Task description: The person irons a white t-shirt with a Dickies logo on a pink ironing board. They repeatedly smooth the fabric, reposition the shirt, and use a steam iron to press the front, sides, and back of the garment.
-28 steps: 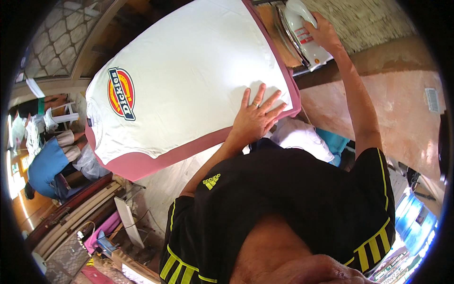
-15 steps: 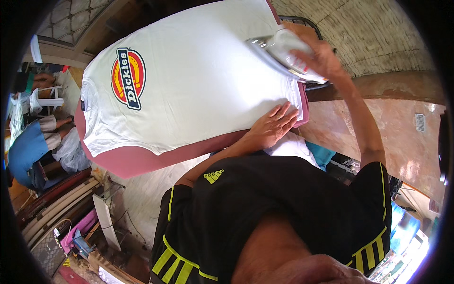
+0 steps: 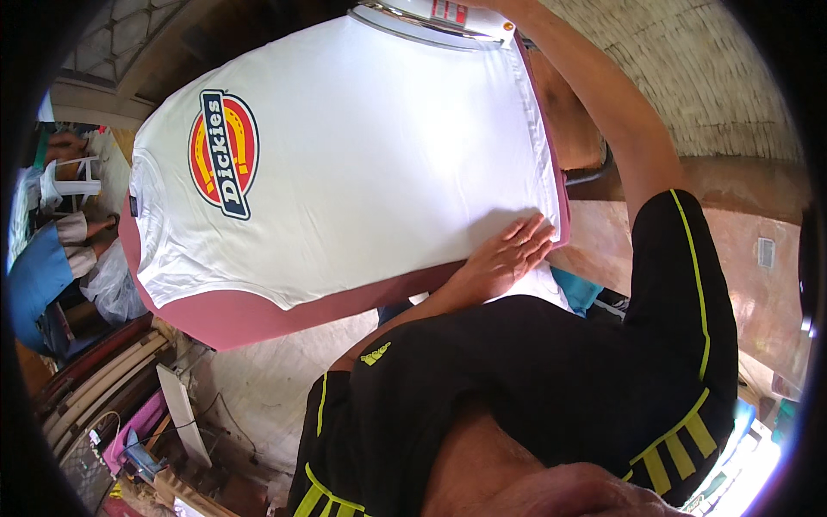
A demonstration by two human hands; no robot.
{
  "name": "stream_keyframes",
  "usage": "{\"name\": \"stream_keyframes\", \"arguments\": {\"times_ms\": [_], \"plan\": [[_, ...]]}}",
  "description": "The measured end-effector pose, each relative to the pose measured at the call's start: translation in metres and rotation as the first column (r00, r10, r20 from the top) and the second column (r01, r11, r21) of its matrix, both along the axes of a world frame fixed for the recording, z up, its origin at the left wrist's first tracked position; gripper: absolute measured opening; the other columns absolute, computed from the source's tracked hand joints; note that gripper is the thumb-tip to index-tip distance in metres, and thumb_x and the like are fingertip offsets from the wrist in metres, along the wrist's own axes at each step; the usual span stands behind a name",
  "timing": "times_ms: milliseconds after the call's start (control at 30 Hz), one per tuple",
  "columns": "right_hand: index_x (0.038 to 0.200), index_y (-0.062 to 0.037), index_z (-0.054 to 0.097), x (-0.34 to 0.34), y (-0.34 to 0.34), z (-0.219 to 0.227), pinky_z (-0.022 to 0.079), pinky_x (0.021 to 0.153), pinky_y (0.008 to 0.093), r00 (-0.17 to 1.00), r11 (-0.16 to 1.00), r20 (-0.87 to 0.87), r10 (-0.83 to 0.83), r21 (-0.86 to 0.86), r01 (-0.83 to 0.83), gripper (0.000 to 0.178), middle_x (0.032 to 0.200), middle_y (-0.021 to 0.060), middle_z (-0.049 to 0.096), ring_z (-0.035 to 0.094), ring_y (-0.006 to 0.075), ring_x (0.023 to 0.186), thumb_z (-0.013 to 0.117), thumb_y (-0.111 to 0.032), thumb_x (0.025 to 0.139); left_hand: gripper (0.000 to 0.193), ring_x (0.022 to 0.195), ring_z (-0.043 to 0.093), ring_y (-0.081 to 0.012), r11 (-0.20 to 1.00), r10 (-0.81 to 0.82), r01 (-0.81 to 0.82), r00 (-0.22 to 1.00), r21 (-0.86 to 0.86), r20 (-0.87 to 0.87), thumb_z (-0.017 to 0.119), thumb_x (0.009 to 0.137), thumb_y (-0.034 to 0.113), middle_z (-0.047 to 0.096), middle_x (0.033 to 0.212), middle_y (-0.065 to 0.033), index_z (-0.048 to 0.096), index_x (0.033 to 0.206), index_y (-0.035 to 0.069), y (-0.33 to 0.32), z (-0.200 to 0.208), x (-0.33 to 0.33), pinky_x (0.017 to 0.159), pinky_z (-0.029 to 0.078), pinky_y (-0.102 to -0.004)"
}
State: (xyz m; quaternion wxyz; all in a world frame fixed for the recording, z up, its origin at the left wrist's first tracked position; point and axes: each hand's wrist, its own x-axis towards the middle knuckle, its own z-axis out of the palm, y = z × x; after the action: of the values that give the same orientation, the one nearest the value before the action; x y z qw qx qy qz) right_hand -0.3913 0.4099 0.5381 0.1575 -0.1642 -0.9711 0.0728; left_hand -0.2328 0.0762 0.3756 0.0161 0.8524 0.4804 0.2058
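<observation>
A white T-shirt [image 3: 362,172] with a red, yellow and dark blue logo [image 3: 224,155] lies spread over a maroon ironing board [image 3: 233,320]. At the far edge a white and silver clothes iron [image 3: 431,28] rests on the cloth, partly cut off by the top of the picture. My right hand [image 3: 498,4] grips it, though most of that hand is out of view. My left hand [image 3: 508,257] lies flat on the shirt's near right corner by the hem, fingers stretched out and holding nothing.
Right of the board stands a brownish, marbled surface [image 3: 689,250]. Stacked long boards [image 3: 99,388] and a loose white panel [image 3: 183,414] sit low on the left. Farther left are a blue cloth [image 3: 39,276], a clear plastic bag [image 3: 115,280] and a white chair [image 3: 76,185].
The iron and my right hand have moved from the shirt's right edge to its far edge, up and leftward. My left hand remains flat near the hem.
</observation>
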Motion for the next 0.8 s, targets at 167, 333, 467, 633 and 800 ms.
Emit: {"name": "stream_keyframes", "arguments": {"times_ms": [167, 333, 467, 633, 800], "plan": [[0.105, 0.0029, 0.068, 0.035, -0.044, -0.025, 0.053, 0.082, 0.0469, 0.973, 0.962, -0.034, 0.229, -0.141, -0.232, 0.057, 0.095, 0.0278, 0.069, 0.068, 0.042, 0.091, 0.06, -0.052, 0.092, 0.058, 0.151, 0.021, -0.0289, 0.995, 0.054, -0.056, 0.998, -0.082, -0.023, 0.039, 0.096, 0.025, 0.027, 0.162, -0.0081, 0.037, 0.15, 0.005, -0.003, 0.009, 0.001, 0.122, 0.014, -0.043], [0.115, 0.0029, 0.061, 0.136, -0.106, -0.023, 0.05, 0.066, 0.0461, 0.93, 0.956, 0.244, 0.274, -0.173, -0.237, 0.059, 0.077, 0.0239, 0.066, 0.066, 0.0373, 0.07, 0.061, -0.052, 0.093, 0.058, 0.15, 0.023, -0.0293, 0.986, 0.118, -0.123, 0.992, -0.11, -0.048, 0.045, 0.095, 0.025, 0.029, 0.161, -0.0083, 0.04, 0.149, 0.005, -0.003, 0.003, 0.017, 0.121, 0.02, -0.0431], [0.117, 0.0023, 0.061, 0.154, -0.081, -0.01, 0.053, 0.071, 0.0417, 0.926, 0.974, 0.31, 0.216, -0.133, -0.183, 0.055, 0.084, 0.0258, 0.067, 0.068, 0.0352, 0.074, 0.063, -0.047, 0.093, 0.057, 0.15, 0.024, -0.0297, 0.98, 0.137, -0.134, 0.99, -0.149, 0.01, 0.045, 0.095, 0.023, 0.03, 0.161, -0.0079, 0.04, 0.149, 0.005, -0.004, 0.002, 0.019, 0.12, 0.022, -0.0442], [0.101, 0.0045, 0.067, 0.104, 0.041, -0.032, 0.055, 0.073, 0.0455, 0.998, 0.996, 0.064, 0.001, 0.093, -0.007, 0.055, 0.086, 0.0264, 0.069, 0.07, 0.0369, 0.076, 0.06, -0.049, 0.093, 0.056, 0.15, 0.024, -0.0284, 0.976, 0.148, -0.133, 0.986, -0.17, 0.078, 0.046, 0.095, 0.021, 0.032, 0.16, -0.0072, 0.042, 0.148, 0.005, -0.008, 0.004, 0.022, 0.12, 0.023, -0.0446], [0.093, 0.0056, 0.07, 0.07, 0.015, -0.002, 0.056, 0.071, 0.0474, 0.952, 0.925, 0.111, -0.286, -0.229, 0.305, 0.06, 0.08, 0.0256, 0.07, 0.071, 0.0379, 0.074, 0.054, -0.052, 0.095, 0.059, 0.149, 0.026, -0.0269, 0.978, 0.14, -0.117, 0.983, -0.175, 0.122, 0.056, 0.088, 0.016, 0.035, 0.158, -0.0053, 0.045, 0.146, 0.007, -0.007, 0.013, 0.024, 0.12, 0.025, -0.0445]]}}
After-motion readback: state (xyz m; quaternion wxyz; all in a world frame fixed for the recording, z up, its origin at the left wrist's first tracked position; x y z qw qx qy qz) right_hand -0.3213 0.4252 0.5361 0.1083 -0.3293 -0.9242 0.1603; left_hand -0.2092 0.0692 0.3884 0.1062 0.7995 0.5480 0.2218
